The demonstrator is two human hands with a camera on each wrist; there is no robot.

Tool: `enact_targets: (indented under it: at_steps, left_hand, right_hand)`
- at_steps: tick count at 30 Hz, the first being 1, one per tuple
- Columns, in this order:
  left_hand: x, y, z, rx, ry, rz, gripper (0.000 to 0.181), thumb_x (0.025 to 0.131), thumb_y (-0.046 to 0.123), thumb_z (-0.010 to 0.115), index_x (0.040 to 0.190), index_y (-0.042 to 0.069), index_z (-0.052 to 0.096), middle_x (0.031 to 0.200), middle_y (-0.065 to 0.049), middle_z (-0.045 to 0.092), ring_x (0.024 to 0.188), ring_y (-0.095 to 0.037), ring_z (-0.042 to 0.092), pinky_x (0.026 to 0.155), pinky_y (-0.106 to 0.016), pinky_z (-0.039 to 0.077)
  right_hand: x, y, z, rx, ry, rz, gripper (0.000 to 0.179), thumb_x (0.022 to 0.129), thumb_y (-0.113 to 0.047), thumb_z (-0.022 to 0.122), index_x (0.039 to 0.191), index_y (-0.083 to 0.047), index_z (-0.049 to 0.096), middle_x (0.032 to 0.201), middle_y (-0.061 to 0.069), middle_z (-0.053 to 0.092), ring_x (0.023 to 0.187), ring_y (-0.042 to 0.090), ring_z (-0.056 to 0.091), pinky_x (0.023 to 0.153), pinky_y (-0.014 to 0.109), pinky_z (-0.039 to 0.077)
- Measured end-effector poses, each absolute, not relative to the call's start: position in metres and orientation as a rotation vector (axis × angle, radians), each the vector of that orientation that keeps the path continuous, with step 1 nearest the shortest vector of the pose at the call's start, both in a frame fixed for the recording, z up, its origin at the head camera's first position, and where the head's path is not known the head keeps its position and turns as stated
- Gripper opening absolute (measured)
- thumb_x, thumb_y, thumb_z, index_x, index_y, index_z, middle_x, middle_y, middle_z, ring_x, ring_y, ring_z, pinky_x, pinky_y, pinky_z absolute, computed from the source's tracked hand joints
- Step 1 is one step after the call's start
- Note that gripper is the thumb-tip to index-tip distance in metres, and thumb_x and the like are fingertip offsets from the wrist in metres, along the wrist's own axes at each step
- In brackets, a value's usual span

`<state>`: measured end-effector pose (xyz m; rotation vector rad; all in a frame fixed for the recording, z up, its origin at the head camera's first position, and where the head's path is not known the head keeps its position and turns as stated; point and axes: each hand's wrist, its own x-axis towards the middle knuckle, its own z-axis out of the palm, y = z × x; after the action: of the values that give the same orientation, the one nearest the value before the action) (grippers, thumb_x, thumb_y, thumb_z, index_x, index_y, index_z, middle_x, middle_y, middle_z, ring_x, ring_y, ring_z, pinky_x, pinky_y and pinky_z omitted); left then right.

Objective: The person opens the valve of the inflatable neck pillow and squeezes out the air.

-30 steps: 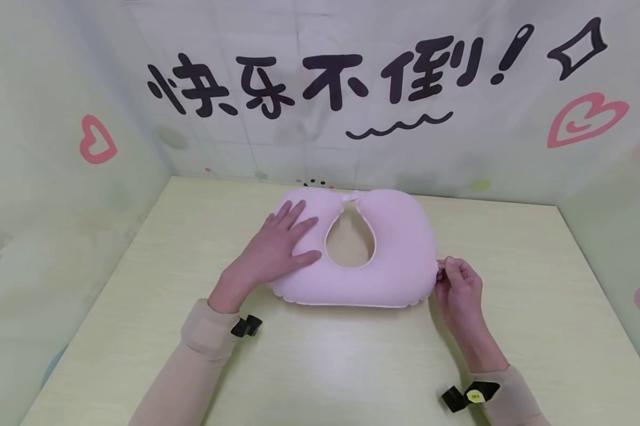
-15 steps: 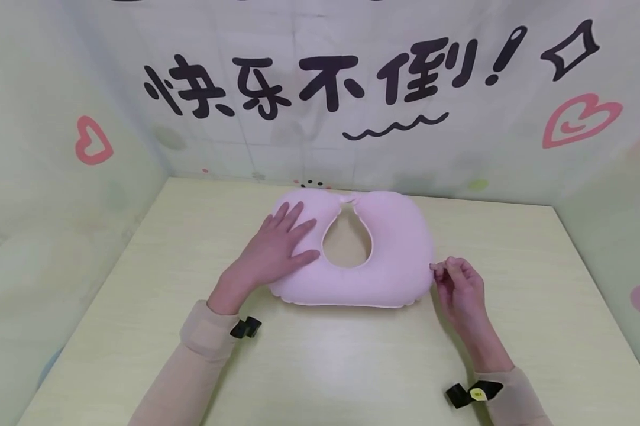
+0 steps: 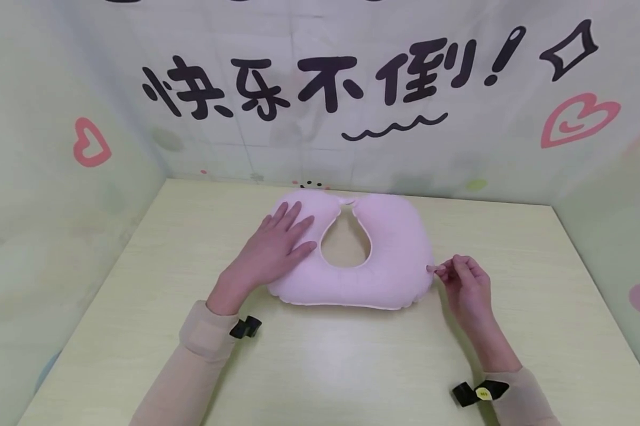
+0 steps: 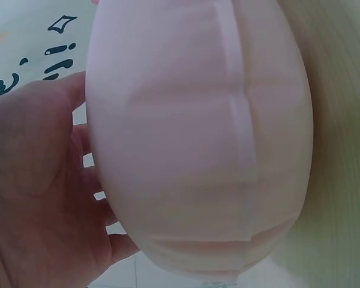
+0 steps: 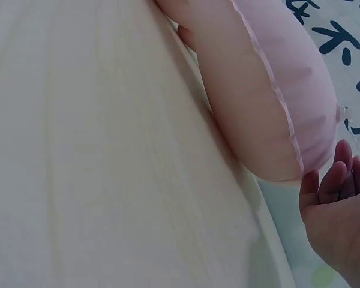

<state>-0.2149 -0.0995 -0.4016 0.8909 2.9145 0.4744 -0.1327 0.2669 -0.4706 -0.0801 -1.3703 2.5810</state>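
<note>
At the left, the left hand point(image 3: 271, 251) is laid over the upper face of the pillow point(image 3: 397, 269), its fingers spread and nearly straight, with nothing gripped. By this hand the pillow seems to be steadied, and the pressure is best spread through the whole palm, light enough that the puffed-up side is not squashed or slid along the desk point(image 3: 325, 370).

In the middle, the pillow lies on the desk near the wall sheet point(image 3: 299, 157), its teardrop opening uncovered and its narrow gap turned toward the sheet. It looks full and springy, so it could easily be rocked if tugged from one edge only.

At the pillow's right edge, a small clear valve point(image 5: 342, 113) sticks out. The fingers of the right hand point(image 3: 467, 290) are curled there, and the valve's outer end appears to be pinched between thumb and forefinger; the exact contact is too small to be made out. The valve is best handled straight along its own line, with little sideways force, so that its soft base is not strained.
</note>
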Motion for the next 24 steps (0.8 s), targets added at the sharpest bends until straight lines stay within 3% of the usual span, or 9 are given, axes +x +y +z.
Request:
enact_targets:
  at_steps: [10, 17, 22, 24]
  left_hand:
    - [-0.219, -0.100, -0.397, 0.872, 2.925, 0.473, 0.062, 0.109, 0.043, 0.045, 0.159, 0.008, 0.038, 0.169, -0.021, 0.015, 0.156, -0.039, 0.005, 0.121, -0.061, 0.013]
    - [-0.226, -0.101, -0.395, 0.852, 2.920, 0.474, 0.063, 0.110, 0.043, 0.043, 0.160, 0.007, 0.035, 0.169, -0.022, 0.013, 0.156, -0.039, 0.004, 0.122, -0.059, 0.011]
    - [-0.236, -0.102, -0.388, 0.837, 2.931, 0.468, 0.063, 0.110, 0.043, 0.042, 0.160, 0.006, 0.034, 0.169, -0.021, 0.012, 0.156, -0.039, 0.005, 0.123, -0.058, 0.011]
    - [-0.241, -0.101, -0.386, 0.830, 2.937, 0.474, 0.063, 0.110, 0.043, 0.042, 0.161, 0.007, 0.034, 0.169, -0.020, 0.012, 0.156, -0.039, 0.005, 0.122, -0.058, 0.012]
  right_hand:
    - [-0.146, 0.273, -0.452, -0.292, -1.788, 2.387, 0.016, 0.108, -0.013, 0.053, 0.094, -0.007, 0.060, 0.091, 0.001, 0.068, 0.068, 0.011, 0.056, 0.076, 0.027, 0.059]
    - [-0.164, 0.270, -0.439, -0.295, -1.954, 2.198, 0.010, 0.106, -0.009, 0.055, 0.102, -0.002, 0.060, 0.096, -0.003, 0.067, 0.076, 0.011, 0.058, 0.077, 0.022, 0.056]
    - [-0.180, 0.266, -0.423, -0.217, -2.146, 1.939, 0.021, 0.103, -0.011, 0.059, 0.116, 0.005, 0.063, 0.099, -0.008, 0.066, 0.087, 0.008, 0.063, 0.085, 0.020, 0.053]
    - [-0.185, 0.265, -0.415, -0.176, -2.256, 1.827, 0.030, 0.104, -0.015, 0.059, 0.125, 0.006, 0.063, 0.107, -0.007, 0.067, 0.095, 0.006, 0.063, 0.088, 0.020, 0.050]
